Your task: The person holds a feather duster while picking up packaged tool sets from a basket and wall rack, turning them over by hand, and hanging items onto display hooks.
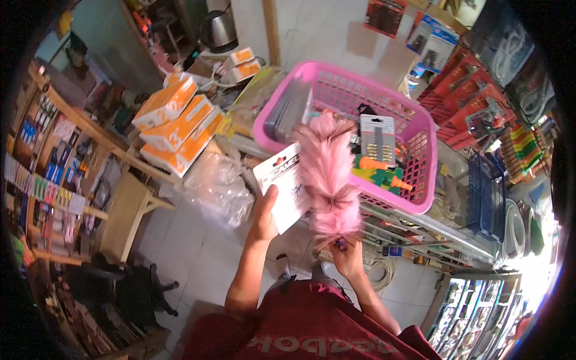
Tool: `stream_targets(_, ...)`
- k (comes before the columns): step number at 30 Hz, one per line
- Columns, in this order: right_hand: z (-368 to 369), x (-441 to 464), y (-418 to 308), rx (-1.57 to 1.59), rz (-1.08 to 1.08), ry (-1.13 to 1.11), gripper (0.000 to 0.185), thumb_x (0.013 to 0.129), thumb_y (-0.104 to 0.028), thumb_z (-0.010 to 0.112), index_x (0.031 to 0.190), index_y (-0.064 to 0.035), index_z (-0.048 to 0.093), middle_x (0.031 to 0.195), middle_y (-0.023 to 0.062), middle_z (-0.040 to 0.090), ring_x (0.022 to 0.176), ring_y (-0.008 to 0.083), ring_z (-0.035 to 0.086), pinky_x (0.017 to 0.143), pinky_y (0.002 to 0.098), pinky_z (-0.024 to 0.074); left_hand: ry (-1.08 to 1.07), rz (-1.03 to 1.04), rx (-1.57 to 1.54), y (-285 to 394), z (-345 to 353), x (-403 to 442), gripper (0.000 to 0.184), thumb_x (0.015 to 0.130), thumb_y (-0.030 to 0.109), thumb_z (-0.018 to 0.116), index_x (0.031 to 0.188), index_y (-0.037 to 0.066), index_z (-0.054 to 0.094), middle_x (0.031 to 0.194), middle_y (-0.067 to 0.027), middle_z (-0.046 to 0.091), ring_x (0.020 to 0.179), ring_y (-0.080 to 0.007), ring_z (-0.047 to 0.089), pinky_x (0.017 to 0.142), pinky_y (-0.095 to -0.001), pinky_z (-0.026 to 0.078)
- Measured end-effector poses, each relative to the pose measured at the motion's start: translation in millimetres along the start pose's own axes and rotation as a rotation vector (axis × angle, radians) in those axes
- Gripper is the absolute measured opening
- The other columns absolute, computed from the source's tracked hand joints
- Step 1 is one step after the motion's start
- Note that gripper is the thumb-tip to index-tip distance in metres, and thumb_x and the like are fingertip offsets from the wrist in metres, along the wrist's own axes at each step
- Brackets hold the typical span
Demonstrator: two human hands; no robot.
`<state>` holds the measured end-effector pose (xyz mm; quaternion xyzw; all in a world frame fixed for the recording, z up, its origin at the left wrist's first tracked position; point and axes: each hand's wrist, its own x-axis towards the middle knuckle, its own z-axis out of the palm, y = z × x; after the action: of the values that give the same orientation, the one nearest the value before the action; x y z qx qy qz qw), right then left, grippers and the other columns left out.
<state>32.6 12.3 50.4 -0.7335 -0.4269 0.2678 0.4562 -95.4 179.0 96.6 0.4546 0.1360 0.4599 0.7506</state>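
Observation:
My left hand (265, 217) is closed on a white packaging card (287, 191) with a hang hole and the printed word CAMEL, thumb lying on its face. In my right hand (348, 258) is the handle of a fluffy pink duster (328, 174) with dark bands, held upright beside the card. The duster's head covers part of the card's right edge and part of a pink plastic basket (282, 108) behind it. Inside the basket are a blister pack (378, 139), yellow-green items with orange tips (384, 174) and grey flat packs (293, 111).
Orange and white boxes (180, 135) are stacked left of the basket, above crumpled clear plastic bags (219, 186). Red carded packs (468, 96) hang at the right, near a blue wire basket (487, 195). A kettle (220, 30) stands at the back. A wooden shelf rack lines the left.

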Motion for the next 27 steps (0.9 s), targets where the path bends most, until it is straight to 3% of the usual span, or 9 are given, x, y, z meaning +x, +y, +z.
stream_targets(4, 9, 1, 35, -0.151, -0.275, 0.050, 0.025, 0.073, -0.001, 0.053, 0.097, 0.0000, 0.061, 0.094, 0.0232, 0.060, 0.094, 0.0368, 0.057, 0.084, 0.0431, 0.0447, -0.094, -0.069, -0.150, -15, 9, 9, 0.056, 0.095, 0.040, 0.039, 0.139, 0.006, 0.032, 0.131, -0.0111, 0.047, 0.121, -0.0222, 0.046, 0.102, -0.0394, 0.036)
stream_targets(8, -10, 7, 38, -0.041, 0.149, 0.051, 0.027, 0.075, -0.002, 0.055, 0.102, -0.0021, 0.061, 0.095, 0.0257, 0.062, 0.090, 0.0439, 0.059, 0.076, 0.0441, 0.0487, 0.015, 0.007, -0.114, -7, 40, 12, 0.058, 0.097, 0.046, 0.031, 0.139, 0.007, 0.031, 0.135, -0.0126, 0.042, 0.123, -0.0228, 0.043, 0.102, -0.0411, 0.034)
stream_targets(11, 10, 3, 42, 0.108, -0.183, 0.252, 0.023, 0.076, -0.004, 0.054, 0.098, -0.0005, 0.061, 0.094, 0.0252, 0.062, 0.086, 0.0399, 0.061, 0.072, 0.0420, 0.0485, -0.024, -0.020, -0.232, -2, 49, 15, 0.062, 0.096, 0.051, 0.030, 0.140, 0.008, 0.029, 0.139, -0.0124, 0.038, 0.127, -0.0251, 0.039, 0.105, -0.0424, 0.031)
stream_targets(13, 9, 3, 45, -0.211, -0.394, 0.194, 0.017, 0.077, -0.004, 0.052, 0.090, 0.0017, 0.062, 0.087, 0.0229, 0.064, 0.077, 0.0301, 0.064, 0.069, 0.0386, 0.0485, 0.021, 0.016, -0.237, 0, 55, 16, 0.063, 0.094, 0.053, 0.030, 0.141, 0.010, 0.029, 0.140, -0.0147, 0.036, 0.127, -0.0283, 0.038, 0.106, -0.0442, 0.030)
stream_targets(17, -18, 9, -1, 0.120, 0.036, 0.269, 0.014, 0.074, -0.006, 0.056, 0.081, 0.0036, 0.063, 0.072, 0.0192, 0.063, 0.063, 0.0292, 0.060, 0.065, 0.0392, 0.0487, -0.232, 0.193, -0.411, 6, 65, 32, 0.067, 0.092, 0.060, 0.030, 0.143, 0.016, 0.026, 0.143, -0.0177, 0.032, 0.131, -0.0330, 0.033, 0.107, -0.0487, 0.029)
stream_targets(20, -15, -2, 10, -0.061, -0.321, 0.328, 0.017, 0.071, -0.005, 0.055, 0.084, 0.0027, 0.063, 0.071, 0.0200, 0.063, 0.066, 0.0336, 0.062, 0.063, 0.0403, 0.0490, -0.050, 0.245, -0.286, 10, 72, 30, 0.064, 0.092, 0.058, 0.030, 0.142, 0.018, 0.027, 0.143, -0.0194, 0.031, 0.130, -0.0349, 0.035, 0.107, -0.0489, 0.030)
stream_targets(22, -6, -13, 29, -0.193, -0.236, 0.126, 0.020, 0.069, -0.005, 0.055, 0.086, -0.0009, 0.065, 0.069, 0.0186, 0.062, 0.063, 0.0365, 0.060, 0.062, 0.0404, 0.0485, -0.148, 0.265, -0.277, 13, 76, 37, 0.058, 0.093, 0.054, 0.031, 0.141, 0.020, 0.029, 0.144, -0.0195, 0.030, 0.129, -0.0368, 0.035, 0.107, -0.0502, 0.029)
stream_targets(24, -2, -6, 33, 0.094, -0.267, 0.279, 0.018, 0.071, -0.007, 0.055, 0.084, -0.0015, 0.067, 0.064, 0.0189, 0.060, 0.056, 0.0360, 0.058, 0.058, 0.0409, 0.0478, -0.169, 0.383, -0.291, 12, 85, 42, 0.055, 0.093, 0.051, 0.036, 0.139, 0.021, 0.031, 0.144, -0.0204, 0.028, 0.129, -0.0389, 0.034, 0.108, -0.0543, 0.025)
stream_targets(27, -22, -16, 6, 0.045, 0.105, 0.127, 0.022, 0.076, 0.003, 0.052, 0.091, -0.0020, 0.067, 0.081, 0.0140, 0.066, 0.076, 0.0176, 0.063, 0.068, 0.0305, 0.0479, -0.236, 0.378, -0.308, 13, 85, 43, 0.057, 0.092, 0.053, 0.038, 0.141, 0.026, 0.028, 0.145, -0.0212, 0.026, 0.128, -0.0453, 0.031, 0.107, -0.0572, 0.024)
